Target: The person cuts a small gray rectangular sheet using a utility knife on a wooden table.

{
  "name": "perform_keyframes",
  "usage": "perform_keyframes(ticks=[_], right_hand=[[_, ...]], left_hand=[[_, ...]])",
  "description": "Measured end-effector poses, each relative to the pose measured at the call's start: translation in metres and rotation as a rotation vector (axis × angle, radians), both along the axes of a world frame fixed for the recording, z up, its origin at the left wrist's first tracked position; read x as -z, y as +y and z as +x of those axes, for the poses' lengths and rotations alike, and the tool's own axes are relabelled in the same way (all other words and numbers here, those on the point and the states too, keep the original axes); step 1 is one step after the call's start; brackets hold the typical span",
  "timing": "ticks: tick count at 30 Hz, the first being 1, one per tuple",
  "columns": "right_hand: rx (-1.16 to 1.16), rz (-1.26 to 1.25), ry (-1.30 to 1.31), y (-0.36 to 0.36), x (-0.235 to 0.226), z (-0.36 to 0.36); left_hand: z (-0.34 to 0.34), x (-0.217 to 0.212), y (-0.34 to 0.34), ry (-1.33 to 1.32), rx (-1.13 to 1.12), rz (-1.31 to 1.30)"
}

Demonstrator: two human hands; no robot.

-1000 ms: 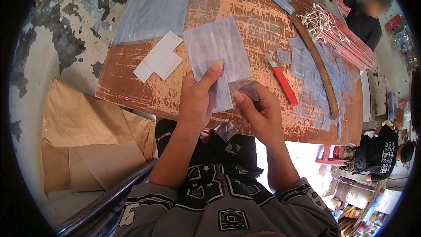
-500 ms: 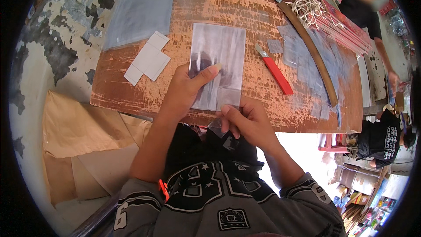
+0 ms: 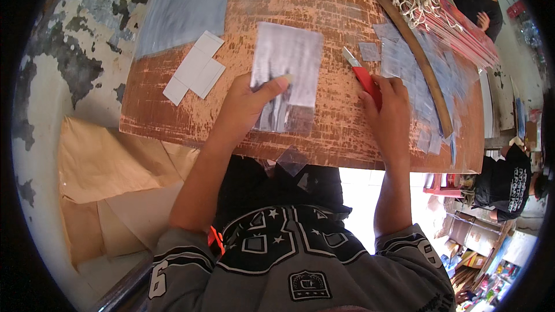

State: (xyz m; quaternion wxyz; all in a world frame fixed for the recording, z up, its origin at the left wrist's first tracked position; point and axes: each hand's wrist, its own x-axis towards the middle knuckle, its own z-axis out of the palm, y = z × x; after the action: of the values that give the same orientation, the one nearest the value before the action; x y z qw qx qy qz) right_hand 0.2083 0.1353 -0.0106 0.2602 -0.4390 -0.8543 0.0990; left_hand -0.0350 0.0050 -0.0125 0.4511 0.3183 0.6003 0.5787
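Observation:
In my left hand is a clear, shiny plastic sheet, thumb on top and fingers beneath, tilted over the table's near edge. Its lower right corner looks more see-through than the rest. My right hand is closed round the red handle of a utility knife, whose blade points away to the upper left. A small clear plastic piece lies at the near table edge above my lap. Left of the sheet rests a white cut-out template made of joined rectangles.
A large bluish plastic sheet covers the worn brown table's far left. On the right are a long wooden strip, scattered clear plastic pieces and pink sticks with white strings. Another person is at the far right.
My right hand has left the sheet's lower right corner and moved right onto the utility knife. The left hand still holds the sheet, which has tilted slightly.

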Motion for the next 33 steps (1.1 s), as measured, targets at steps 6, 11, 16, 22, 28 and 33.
perform_keyframes(ticks=[6,11,16,22,28,33], right_hand=[[0.028,-0.129,0.106,0.002,-0.001,0.012],[0.094,-0.38,0.492,-0.004,0.008,0.04],[-0.157,-0.566,0.473,-0.026,0.003,0.063],[-0.517,-0.36,0.116,-0.043,-0.006,0.036],[-0.536,-0.269,0.105,-0.032,-0.007,0.035],[-0.117,-0.065,0.139,-0.01,-0.001,0.043]], left_hand=[[-0.015,0.004,0.007,0.38,0.26,-0.116],[-0.019,0.013,0.01,0.47,0.303,-0.082],[-0.022,0.003,0.015,0.408,0.415,-0.206],[-0.02,0.006,0.011,0.385,0.366,-0.131],[-0.019,0.009,0.006,0.269,0.22,-0.035],[-0.007,0.008,0.005,-0.146,-0.135,0.135]])
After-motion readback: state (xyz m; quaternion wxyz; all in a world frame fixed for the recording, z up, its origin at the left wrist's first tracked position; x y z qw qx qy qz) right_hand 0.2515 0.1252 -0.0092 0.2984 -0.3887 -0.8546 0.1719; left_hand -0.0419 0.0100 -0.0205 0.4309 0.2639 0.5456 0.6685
